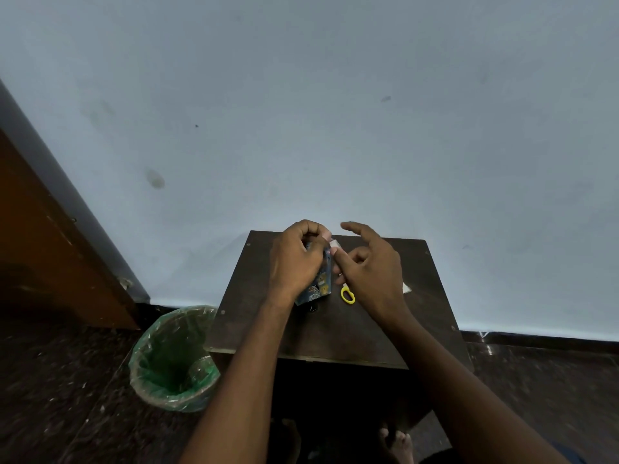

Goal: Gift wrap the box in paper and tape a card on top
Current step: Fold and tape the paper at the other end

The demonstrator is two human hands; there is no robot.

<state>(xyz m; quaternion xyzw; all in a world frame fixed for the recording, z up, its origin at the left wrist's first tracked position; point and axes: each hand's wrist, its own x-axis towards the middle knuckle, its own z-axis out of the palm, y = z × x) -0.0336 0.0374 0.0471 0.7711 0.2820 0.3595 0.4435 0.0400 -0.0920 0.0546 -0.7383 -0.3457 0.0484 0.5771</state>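
Head view, looking forward and down. A small dark wooden table [335,333] stands against a pale blue wall [335,112]. Both bare forearms reach over the table from the lower edge of the frame, and the hands meet near its far side.

The left hand [296,259] lies over the wrapped box [321,286], a small packet covered in blue-grey patterned paper with yellow figures. Its fingers are curled around the upper part of the box, gripping it; only the lower end of the box and a strip along its right edge show below and beside the palm. The box is tilted, its lower end toward the table surface.

The right hand [365,266] sits just to the right of the box, touching its right edge. The thumb and one bent finger pinch a small pale, translucent piece of tape [335,244] at the upper right corner of the box, between the two hands. The forefinger is extended and raised, apart from the others.

A yellow scissors handle [347,295] shows on the table below the right hand, near the lower end of the box. A pale scrap [406,288] lies by the right wrist, too small to identify.

On the dark floor to the left of the table stands a green bin [174,360] lined with clear plastic. A brown wooden panel [50,246] fills the left edge.
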